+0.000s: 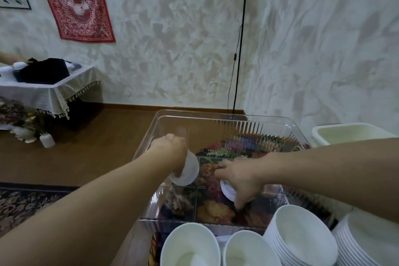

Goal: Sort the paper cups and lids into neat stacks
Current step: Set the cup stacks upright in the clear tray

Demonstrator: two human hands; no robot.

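White paper cup (187, 170) is lying tilted in the left hand (170, 147), which is gripping it, mouth pointing down toward the right. The right hand (241, 176) is pinching a lid (227, 189) inside the clear bin (216, 117), nearer the cup stacks (302, 235).

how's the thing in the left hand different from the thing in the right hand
The left hand grips a tall white paper cup, tilted, with its rim towards the camera. The right hand holds a flat white lid, a shallow disc and far shorter than the cup. The cup is at the left side of the clear bin; the lid is nearer its middle. Both are white and round and are held inside the bin.
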